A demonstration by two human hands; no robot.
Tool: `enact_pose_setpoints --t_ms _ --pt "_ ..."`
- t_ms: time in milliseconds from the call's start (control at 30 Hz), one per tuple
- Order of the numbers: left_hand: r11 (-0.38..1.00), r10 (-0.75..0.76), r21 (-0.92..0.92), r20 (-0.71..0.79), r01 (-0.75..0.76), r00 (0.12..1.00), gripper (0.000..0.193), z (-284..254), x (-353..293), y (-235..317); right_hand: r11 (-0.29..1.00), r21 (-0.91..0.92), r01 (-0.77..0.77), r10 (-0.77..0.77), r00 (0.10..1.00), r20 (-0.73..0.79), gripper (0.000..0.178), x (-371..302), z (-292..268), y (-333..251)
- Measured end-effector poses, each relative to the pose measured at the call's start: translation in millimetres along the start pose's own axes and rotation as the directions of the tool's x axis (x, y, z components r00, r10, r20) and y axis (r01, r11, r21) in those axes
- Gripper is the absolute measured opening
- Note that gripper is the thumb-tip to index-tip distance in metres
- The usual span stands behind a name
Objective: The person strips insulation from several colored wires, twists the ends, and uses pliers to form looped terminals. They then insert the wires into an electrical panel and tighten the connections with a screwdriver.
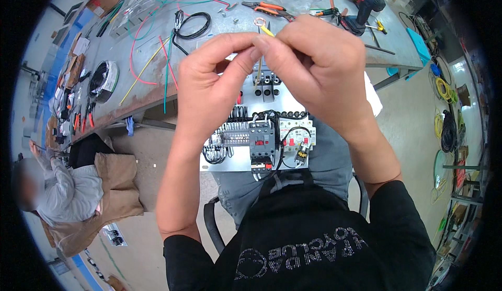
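Above panel (286, 100): ring lug (267, 31), yellow sleeve, ring end clear.
R hand (324, 66): pinched tight on sleeve.
L hand (212, 77): tips touching R; own hold hidden, can't tell.
Done: contactor (261, 140) & breakers (297, 139) mounted, prob. mostly wired.
Left: lug not yet landed.
Bench (222, 27): pliers (266, 9), drill (366, 3).

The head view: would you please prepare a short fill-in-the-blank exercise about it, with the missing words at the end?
1. Beside the copper-coloured ring terminal, where the left hand and the right hand meet, the small sleeve is coloured ____.
2. On the metal panel, the white breakers have toggles coloured ____.
3. The person's short-sleeved shirt is mainly ____.
4. A co-worker sits at the picture's ____ side.

Missing words: yellow; red; black; left.
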State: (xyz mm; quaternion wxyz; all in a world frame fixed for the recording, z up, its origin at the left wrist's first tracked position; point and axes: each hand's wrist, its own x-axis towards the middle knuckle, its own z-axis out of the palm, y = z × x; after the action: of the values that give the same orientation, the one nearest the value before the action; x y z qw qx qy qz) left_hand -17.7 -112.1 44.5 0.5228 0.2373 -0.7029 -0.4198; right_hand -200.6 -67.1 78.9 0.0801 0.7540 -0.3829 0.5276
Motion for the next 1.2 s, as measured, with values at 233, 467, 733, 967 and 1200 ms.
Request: enact_pose_setpoints --t_ms 233,467,733,967,1200 --pt "0.999 -0.033 -0.004 -0.001 0.033 0.999 0.017 -1.5 -9.2 -22.7 0.996 -0.03 -0.082 0.084 0.994 0.065 0.023 -11.3 12.0 4.5" --pt "0.998 -0.052 0.029 0.01 0.052 0.999 0.018 -3.7 -11.4 -34.2 0.991 -0.074 -0.112 0.121 0.985 0.125 0.025 -18.3 17.7 7.3" --pt "0.961 -0.22 0.202 0.129 0.191 0.967 0.024 -8.6 -38.1 -66.2 0.958 -0.06 -0.281 0.286 0.921 0.264 0.022 -64.1 39.4 15.1" --pt "0.705 -0.581 -0.376 0.182 0.602 0.794 0.036 -10.1 -69.8 -84.9 0.902 -0.04 -0.429 0.415 0.839 0.352 0.021 -104.2 65.4 29.1" --pt "0.758 -0.635 -0.197 -0.008 0.622 0.772 0.015 5.5 -71.1 -104.0 0.884 -0.066 -0.464 0.436 0.764 0.476 0.022 -112.7 65.9 38.1"
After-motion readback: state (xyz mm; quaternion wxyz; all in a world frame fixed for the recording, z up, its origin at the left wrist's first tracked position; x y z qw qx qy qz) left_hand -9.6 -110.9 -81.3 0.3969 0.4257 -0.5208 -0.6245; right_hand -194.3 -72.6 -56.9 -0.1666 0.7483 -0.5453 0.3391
